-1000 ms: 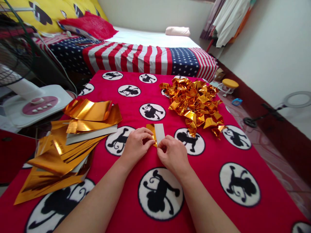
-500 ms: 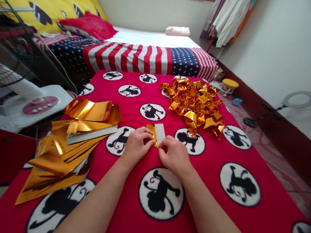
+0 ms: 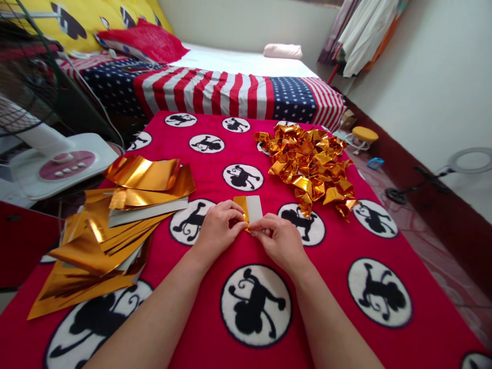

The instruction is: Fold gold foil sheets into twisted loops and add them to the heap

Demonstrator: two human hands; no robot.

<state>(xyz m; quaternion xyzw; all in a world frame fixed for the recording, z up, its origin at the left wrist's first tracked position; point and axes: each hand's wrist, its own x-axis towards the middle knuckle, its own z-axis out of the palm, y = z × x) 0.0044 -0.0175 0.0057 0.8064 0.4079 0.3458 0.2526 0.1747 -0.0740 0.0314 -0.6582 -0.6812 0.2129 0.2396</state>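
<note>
Foil paper (image 3: 254, 207), folded: left hand (image 3: 217, 226) and right hand (image 3: 283, 242) pinched its near end; uneven pressure could have skewed it.

A crimson cloth with white discs of black monkey figures (image 3: 256, 356) covers the table. Flat, loosely stacked gold foil sheets (image 3: 86, 246) lie left of the left hand (image 3: 221, 223); crumpled-looking folded gold foil pieces (image 3: 307, 159) lie beyond the right hand (image 3: 280, 241); a small gold-and-white folded strip (image 3: 254, 207) lies at the fingertips.

Readable text, labels, brands, numbers: none. Fan base (image 3: 67, 165), left of frame: button markings, if any, too small to read.
</note>
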